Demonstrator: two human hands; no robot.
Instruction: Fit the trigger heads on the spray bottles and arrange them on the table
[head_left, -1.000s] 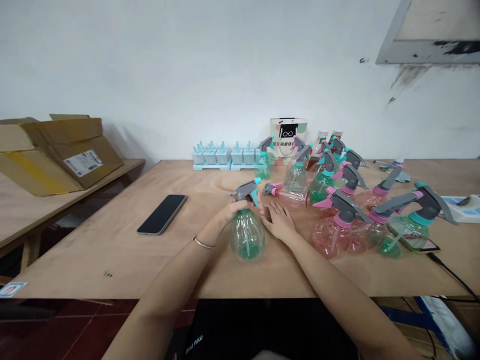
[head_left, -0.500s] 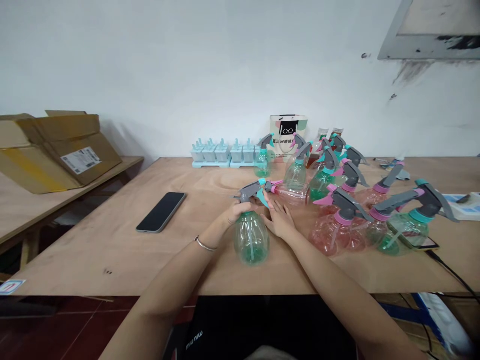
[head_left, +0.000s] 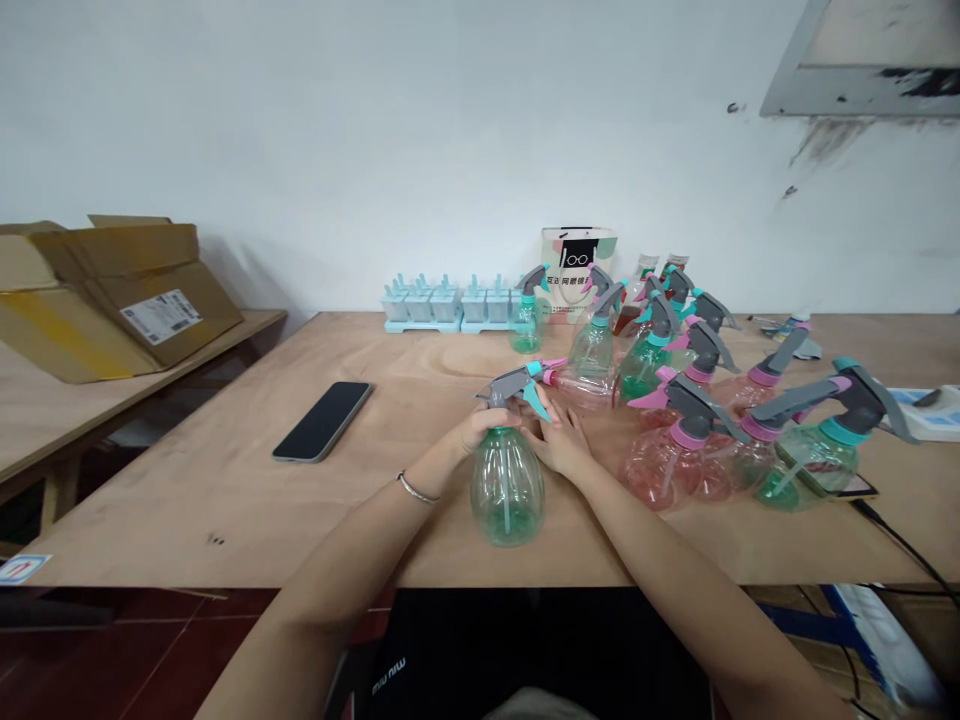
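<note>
A clear green spray bottle (head_left: 508,495) with a grey head and teal trigger stands upright on the table in front of me. My left hand (head_left: 480,428) is closed round its neck, just under the grey head. My right hand (head_left: 561,440) is at the bottle's right side, below and behind the teal trigger. Its fingers are stretched out and apart, and its thumb side is against or very near the bottle's shoulder. A pink spray bottle (head_left: 585,388) lies on its side just beyond my right hand.
Several pink and green spray bottles (head_left: 671,465) stand to the right. A phone (head_left: 322,422) lies on the left. Light blue popsicle molds (head_left: 422,308) and a paper bag (head_left: 577,275) are by the wall. A cardboard box (head_left: 120,300) sits on another table (head_left: 150,405).
The green bottle has shifted slightly toward me and to the right, my left hand still at its neck. My right fingers have drawn in a little behind the trigger.
</note>
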